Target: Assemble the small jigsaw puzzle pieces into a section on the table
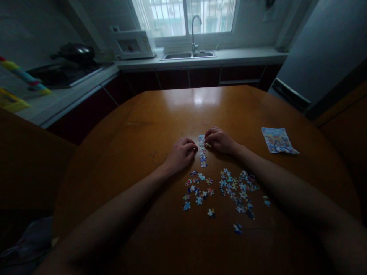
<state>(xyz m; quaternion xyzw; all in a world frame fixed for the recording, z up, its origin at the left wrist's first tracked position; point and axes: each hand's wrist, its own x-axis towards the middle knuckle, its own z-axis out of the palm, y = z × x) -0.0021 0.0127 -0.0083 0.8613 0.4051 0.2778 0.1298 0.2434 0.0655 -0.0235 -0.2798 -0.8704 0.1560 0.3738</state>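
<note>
A narrow strip of joined jigsaw puzzle pieces (202, 152) lies on the wooden table, running away from me between my hands. My right hand (219, 140) is at its right edge, with thumb and fingers pinched on a puzzle piece (207, 145) that touches or nearly touches the strip. On the other side, my left hand (182, 153) rests on the table with its fingers curled together, tips just left of the strip; whether they hold anything is hidden. Nearer to me lie two loose groups of puzzle pieces, a left group (198, 190) and a larger right group (237, 187).
A creased picture sheet (278, 140) lies on the table (160, 110) at the right. Single pieces lie near the front, one piece (237, 228) lowest. Beyond the table are a counter with a sink (187, 55), a microwave (133, 44) and a stove with a dark pan (76, 52).
</note>
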